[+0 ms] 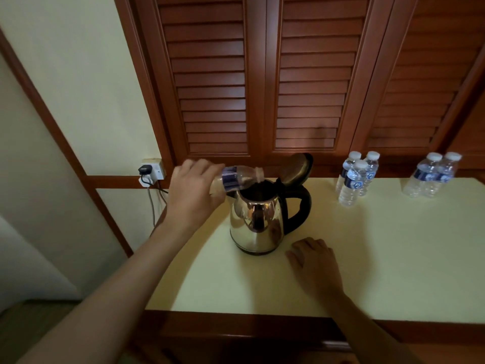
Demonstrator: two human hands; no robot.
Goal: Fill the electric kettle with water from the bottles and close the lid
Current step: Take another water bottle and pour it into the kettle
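A stainless electric kettle [256, 219] is standing on a cream tabletop [393, 258], its lid [298, 169] hinged upright. The left hand [195, 190] is gripping a tipped water bottle [237, 177], mouth over the kettle's opening; keeping it centred should avoid spills. The right hand [313, 261] is resting flat, empty, beside the kettle. Five capped bottles [353, 179] are waiting right of the kettle.
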